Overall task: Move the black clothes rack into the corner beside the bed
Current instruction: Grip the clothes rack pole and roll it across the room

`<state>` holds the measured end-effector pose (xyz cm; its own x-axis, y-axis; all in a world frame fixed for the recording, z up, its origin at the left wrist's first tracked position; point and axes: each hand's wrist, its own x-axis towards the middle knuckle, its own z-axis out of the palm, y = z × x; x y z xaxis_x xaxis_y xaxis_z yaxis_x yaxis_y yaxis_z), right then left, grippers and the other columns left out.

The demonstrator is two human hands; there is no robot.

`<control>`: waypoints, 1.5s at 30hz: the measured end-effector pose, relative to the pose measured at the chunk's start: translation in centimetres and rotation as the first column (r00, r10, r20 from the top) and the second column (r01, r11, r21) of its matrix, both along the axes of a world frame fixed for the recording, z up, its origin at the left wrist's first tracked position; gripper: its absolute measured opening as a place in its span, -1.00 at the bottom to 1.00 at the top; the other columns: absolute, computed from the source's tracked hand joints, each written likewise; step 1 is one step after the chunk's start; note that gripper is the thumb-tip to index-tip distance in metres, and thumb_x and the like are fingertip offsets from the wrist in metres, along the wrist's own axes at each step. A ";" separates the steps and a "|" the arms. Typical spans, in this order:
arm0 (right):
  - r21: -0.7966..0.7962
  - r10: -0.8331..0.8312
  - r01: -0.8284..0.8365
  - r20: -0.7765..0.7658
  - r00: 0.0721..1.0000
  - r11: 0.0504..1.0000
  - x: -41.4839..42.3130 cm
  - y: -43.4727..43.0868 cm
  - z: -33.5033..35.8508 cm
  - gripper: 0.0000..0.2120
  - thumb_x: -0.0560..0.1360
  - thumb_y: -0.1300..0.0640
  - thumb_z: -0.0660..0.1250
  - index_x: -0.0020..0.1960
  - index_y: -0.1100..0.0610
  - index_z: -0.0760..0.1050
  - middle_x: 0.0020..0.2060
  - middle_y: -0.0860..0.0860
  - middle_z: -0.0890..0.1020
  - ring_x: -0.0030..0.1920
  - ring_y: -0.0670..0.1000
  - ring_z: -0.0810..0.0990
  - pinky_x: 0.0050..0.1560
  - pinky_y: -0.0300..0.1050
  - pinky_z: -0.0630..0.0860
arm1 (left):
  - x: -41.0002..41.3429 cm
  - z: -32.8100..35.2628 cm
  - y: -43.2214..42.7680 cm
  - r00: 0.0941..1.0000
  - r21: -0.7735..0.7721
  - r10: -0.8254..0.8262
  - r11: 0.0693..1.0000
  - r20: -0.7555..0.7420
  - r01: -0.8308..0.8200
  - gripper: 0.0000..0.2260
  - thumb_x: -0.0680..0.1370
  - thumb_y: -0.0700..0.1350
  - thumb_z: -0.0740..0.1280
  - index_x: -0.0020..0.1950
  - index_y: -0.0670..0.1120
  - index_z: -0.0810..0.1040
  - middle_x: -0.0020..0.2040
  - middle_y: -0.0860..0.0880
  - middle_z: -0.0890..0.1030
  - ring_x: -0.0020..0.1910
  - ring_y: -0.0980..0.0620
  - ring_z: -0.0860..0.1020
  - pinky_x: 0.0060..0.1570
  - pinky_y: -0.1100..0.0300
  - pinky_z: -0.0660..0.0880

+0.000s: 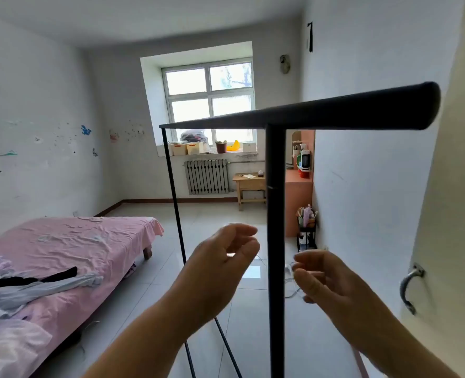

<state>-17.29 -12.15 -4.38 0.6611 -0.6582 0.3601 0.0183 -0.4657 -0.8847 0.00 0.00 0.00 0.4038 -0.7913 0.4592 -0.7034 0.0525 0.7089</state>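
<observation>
The black clothes rack [276, 214] stands on the tiled floor [212, 214] right in front of the person, its top bar running from near right to far left and its near upright rising between the two hands. The left hand [220, 257] is just left of that post, the right hand [324, 279] just right of it; both have loosely curled fingers [242, 230] holding nothing. The pink bed [70, 249] lies to the left.

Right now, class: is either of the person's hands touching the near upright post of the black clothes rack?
Apart. The head view shows floor between the left hand, the post and the right hand.
</observation>
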 end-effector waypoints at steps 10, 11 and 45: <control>-0.150 -0.001 -0.038 -0.251 0.968 0.988 2.6 0.5 -2.0 -0.70 0.53 0.01 0.33 0.18 -0.25 0.35 -0.03 -0.29 0.59 -0.02 -0.34 0.57 -0.11 -0.40 0.53 | -1.8 1.5 -2.5 0.985 0.051 0.029 0.998 0.168 -0.038 -0.73 0.57 0.09 0.26 0.26 0.14 0.42 -0.06 0.26 0.61 -0.06 0.28 0.58 -0.07 0.41 0.46; -0.199 -0.034 -0.021 -0.268 0.963 0.980 2.9 0.4 -2.1 -0.71 0.53 0.03 0.33 0.19 -0.20 0.37 -0.04 -0.26 0.61 -0.04 -0.28 0.60 -0.07 -0.33 0.56 | -1.8 1.5 -2.8 0.982 0.048 0.041 0.998 0.183 -0.050 -0.73 0.57 0.08 0.25 0.27 0.12 0.42 -0.04 0.21 0.64 -0.10 0.27 0.57 -0.12 0.46 0.43; -0.515 -0.641 -0.688 -0.304 0.705 -0.512 15.7 -10.8 -2.0 -0.43 0.58 0.16 0.20 0.45 0.39 0.06 0.33 0.30 0.37 0.15 0.41 0.46 0.15 0.28 0.42 | 7.3 1.9 -15.6 0.979 0.121 0.203 0.972 -0.022 -0.199 -0.81 0.57 -0.15 0.30 0.14 0.01 0.37 -0.20 0.08 0.58 -0.17 0.13 0.59 -0.04 0.13 0.56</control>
